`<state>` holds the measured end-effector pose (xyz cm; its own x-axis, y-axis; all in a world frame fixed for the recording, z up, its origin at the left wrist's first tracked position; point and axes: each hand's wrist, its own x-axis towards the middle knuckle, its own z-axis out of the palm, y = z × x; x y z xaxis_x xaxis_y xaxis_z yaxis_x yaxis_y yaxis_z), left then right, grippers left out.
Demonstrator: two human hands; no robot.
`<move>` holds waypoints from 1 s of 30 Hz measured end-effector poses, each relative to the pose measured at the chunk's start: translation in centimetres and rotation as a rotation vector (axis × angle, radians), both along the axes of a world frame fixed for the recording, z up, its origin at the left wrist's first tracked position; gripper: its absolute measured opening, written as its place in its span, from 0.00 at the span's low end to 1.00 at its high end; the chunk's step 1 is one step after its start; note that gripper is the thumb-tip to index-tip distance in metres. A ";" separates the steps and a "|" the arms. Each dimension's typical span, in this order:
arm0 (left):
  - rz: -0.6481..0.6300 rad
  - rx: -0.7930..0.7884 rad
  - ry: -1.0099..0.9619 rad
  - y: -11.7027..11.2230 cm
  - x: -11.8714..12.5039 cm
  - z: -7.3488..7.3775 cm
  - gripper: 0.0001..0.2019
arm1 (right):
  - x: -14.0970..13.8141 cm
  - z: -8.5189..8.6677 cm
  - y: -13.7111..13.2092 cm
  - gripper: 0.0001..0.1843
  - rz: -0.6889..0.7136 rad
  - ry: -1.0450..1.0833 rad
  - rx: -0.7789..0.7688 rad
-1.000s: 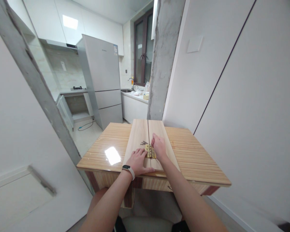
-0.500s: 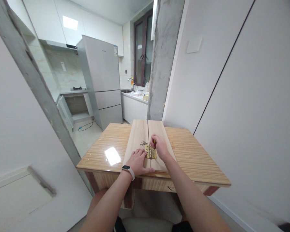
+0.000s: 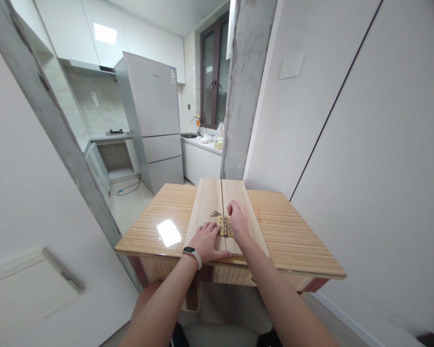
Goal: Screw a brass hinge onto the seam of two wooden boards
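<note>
Two pale wooden boards, a left board point(image 3: 207, 197) and a right board point(image 3: 251, 219), lie side by side with a narrow gap between them. A brass hinge point(image 3: 224, 225) spans the gap near their front end. My left hand point(image 3: 204, 241) lies spread on the left board, fingertips at the hinge's left edge and thumb across the gap. Above the hinge's right leaf, my right hand point(image 3: 238, 221) is closed around a screwdriver, which the fingers now hide; its yellow-and-black handle showed earlier. Several small screws point(image 3: 215, 213) lie on the left board beyond the hinge.
The boards rest on a glossy wood-grain table point(image 3: 292, 236). A white wall point(image 3: 347, 168) rises to the right, with a bare concrete pillar point(image 3: 244, 91) behind the table. Farther back stand a grey refrigerator point(image 3: 155, 106) and a sink counter point(image 3: 202, 154).
My right hand has turned at the wrist over the hinge, so the screwdriver's handle is now covered. My left hand, the hinge and the screws stay where they were.
</note>
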<state>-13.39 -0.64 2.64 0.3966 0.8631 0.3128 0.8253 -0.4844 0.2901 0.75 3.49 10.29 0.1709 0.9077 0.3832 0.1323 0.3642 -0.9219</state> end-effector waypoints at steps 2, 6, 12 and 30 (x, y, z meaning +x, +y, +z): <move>0.000 -0.003 -0.002 0.0 0.0 0.0 0.47 | 0.3 0.0 0.3 0.16 0.025 -0.012 0.001; -0.006 0.008 -0.001 -0.1 0.0 0.1 0.45 | 0.9 0.2 0.6 0.16 0.149 -0.075 0.010; -0.001 0.004 0.001 -0.1 0.0 0.2 0.47 | 1.1 0.5 0.3 0.14 0.222 -0.011 0.007; -0.007 0.010 0.003 -0.1 0.0 0.1 0.47 | 1.3 -0.3 0.1 0.16 0.135 -0.029 0.013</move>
